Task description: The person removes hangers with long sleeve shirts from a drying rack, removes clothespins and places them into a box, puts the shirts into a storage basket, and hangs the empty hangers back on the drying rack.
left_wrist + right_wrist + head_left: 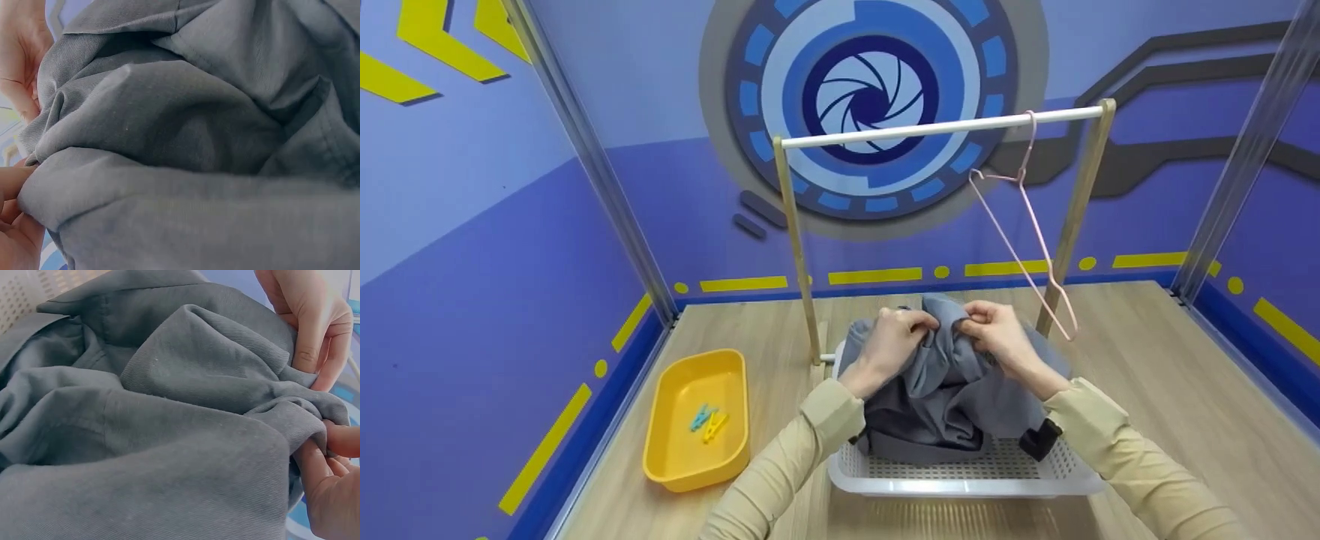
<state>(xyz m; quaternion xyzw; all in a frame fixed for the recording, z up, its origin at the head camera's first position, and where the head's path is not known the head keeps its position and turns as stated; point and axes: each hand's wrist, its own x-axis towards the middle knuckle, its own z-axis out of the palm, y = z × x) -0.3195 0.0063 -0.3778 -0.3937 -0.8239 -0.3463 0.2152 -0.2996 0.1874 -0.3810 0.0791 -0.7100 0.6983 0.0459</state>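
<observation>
A crumpled grey garment [937, 412] lies heaped in the white plastic basket [960, 487]; its kind cannot be made out. On the left side of its raised part, my left hand [887, 341] pinches the cloth between thumb and fingers. Just to the right, my right hand [999, 331] pinches another fold at about the same height. Both wrist views show the bunched grey fabric [169, 112] close up, with seams and stitching along the cloth [191, 416]. Folds hide part of the fingertips.
Behind the basket stands a rack with a white bar [900, 133] and wooden posts. A pink hanger [1035, 217] hangs at its right end. To the left, a yellow tray [660, 420] holds a blue clothespin [701, 417] and a yellow clothespin [715, 427].
</observation>
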